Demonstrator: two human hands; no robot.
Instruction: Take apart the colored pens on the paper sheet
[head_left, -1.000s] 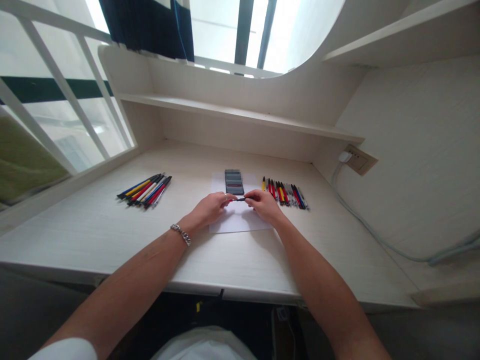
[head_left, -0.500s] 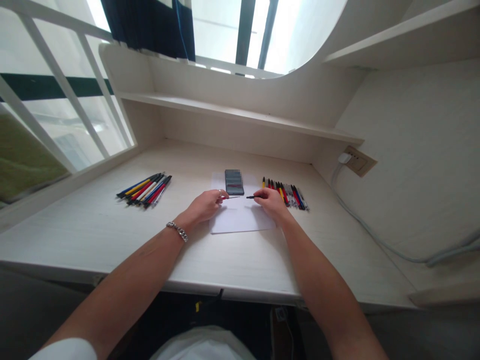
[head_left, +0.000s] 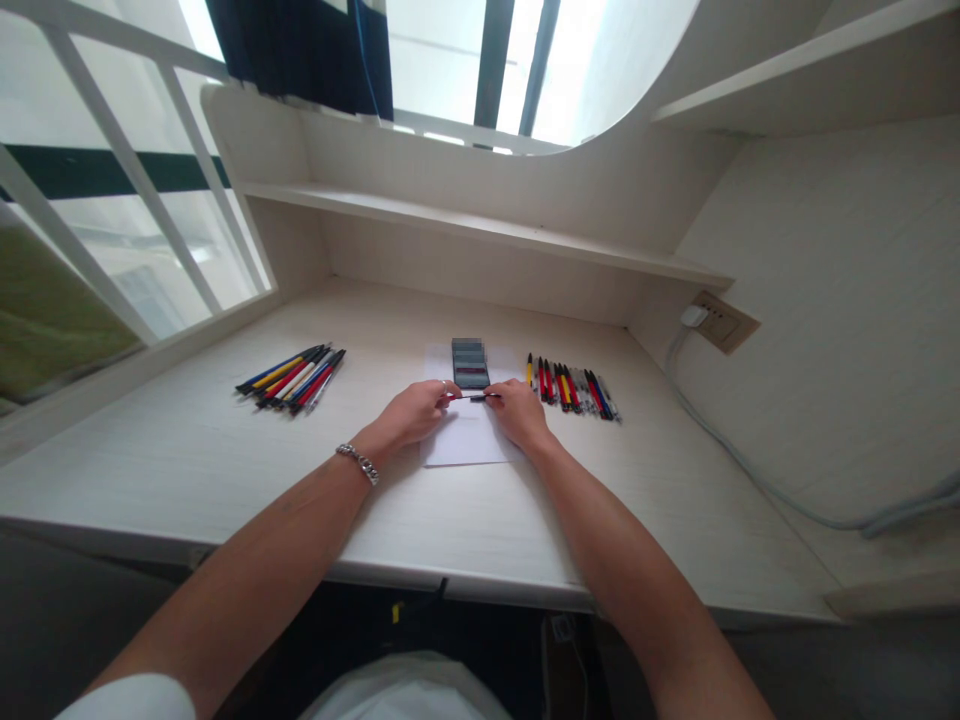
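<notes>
My left hand (head_left: 418, 410) pinches a thin pen refill (head_left: 462, 397), red near my fingers and pale toward its tip. From the other side my right hand (head_left: 516, 410) grips a black pen barrel (head_left: 478, 399), its fingers closed. The refill's tip and the end of the barrel meet or overlap; I cannot tell whether one is inside the other. Both hands are over white paper (head_left: 466, 447). Just beyond them lies a dark phone (head_left: 470, 365), its screen blurred out.
A heap of assorted pens (head_left: 292, 378) lies to the left. On the right, more pens (head_left: 574, 386) lie side by side in a row. A low shelf (head_left: 480, 232) runs along the back, and a cable (head_left: 720, 440) hangs from a wall socket (head_left: 726, 322).
My right hand has moved left with the black barrel, closing the gap to the refill. My left hand has stayed nearly still with its refill.
</notes>
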